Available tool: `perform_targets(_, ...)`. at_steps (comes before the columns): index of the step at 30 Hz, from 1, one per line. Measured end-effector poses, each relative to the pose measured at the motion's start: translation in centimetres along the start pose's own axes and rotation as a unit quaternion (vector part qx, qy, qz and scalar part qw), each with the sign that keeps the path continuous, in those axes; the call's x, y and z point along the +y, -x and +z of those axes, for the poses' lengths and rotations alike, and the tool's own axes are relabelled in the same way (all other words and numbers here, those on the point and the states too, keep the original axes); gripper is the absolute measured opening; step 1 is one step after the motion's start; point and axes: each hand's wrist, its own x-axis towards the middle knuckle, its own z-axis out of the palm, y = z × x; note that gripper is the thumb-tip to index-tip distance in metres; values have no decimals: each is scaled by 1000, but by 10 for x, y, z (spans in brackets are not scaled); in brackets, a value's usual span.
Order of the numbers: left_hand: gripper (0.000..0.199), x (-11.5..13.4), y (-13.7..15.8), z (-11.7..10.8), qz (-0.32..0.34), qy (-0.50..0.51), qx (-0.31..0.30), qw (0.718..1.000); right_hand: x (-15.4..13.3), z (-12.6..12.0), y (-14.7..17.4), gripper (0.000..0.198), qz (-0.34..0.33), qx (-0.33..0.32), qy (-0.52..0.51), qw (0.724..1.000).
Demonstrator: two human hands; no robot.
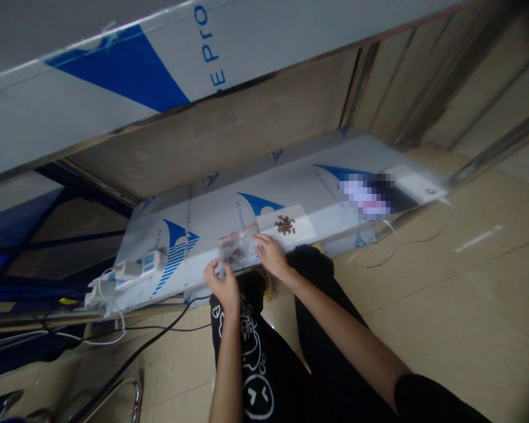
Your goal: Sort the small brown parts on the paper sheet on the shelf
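Observation:
A clear plastic bag (235, 255) with small dark pieces in it lies at the near edge of the covered shelf. My left hand (223, 284) is at its left side, fingers bent and closed on the bag's near edge. On the other side, my right hand (271, 256) pinches the bag's right edge between thumb and fingers. The picture is blurred, so the exact grip is hard to see. Just beyond my right hand, a small heap of brown pieces (285, 225) rests on a white sheet (305, 222).
The low shelf (216, 205) is wrapped in printed protective film. A power strip (141, 268) with plugs and cables stands at its left end. A partly pixelated phone-like device (368, 197) lies at the right. A filmed ledge (247, 41) overhangs the back; black cables (158, 329) cross below left.

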Motion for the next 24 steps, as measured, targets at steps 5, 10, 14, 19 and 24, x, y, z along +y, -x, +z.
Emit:
perform_targets(5, 18, 1, 0, 2, 54, -36, -48, 997, -3, -3, 1, 38, 4, -6, 17, 1000)
perform_targets(10, 30, -2, 2, 9, 87, -111, -144, 979, -4, -7, 6, 48, -3, -18, 33, 999)
perform_targets(14, 35, -11, 1, 13, 99, -141, -170, 970, -5, -10, 8, 43, 10, -6, 37, 999)
perform_targets(19, 33, -18, -1, 17, 88, -169, -192, 963, -8, -15, 9, 41, 21, 17, -5, 1000)
perform_targets(24, 31, -16, -2, 19, 82, -184, -172, 964, -9, -22, 10, 43, 16, 29, -33, 999)
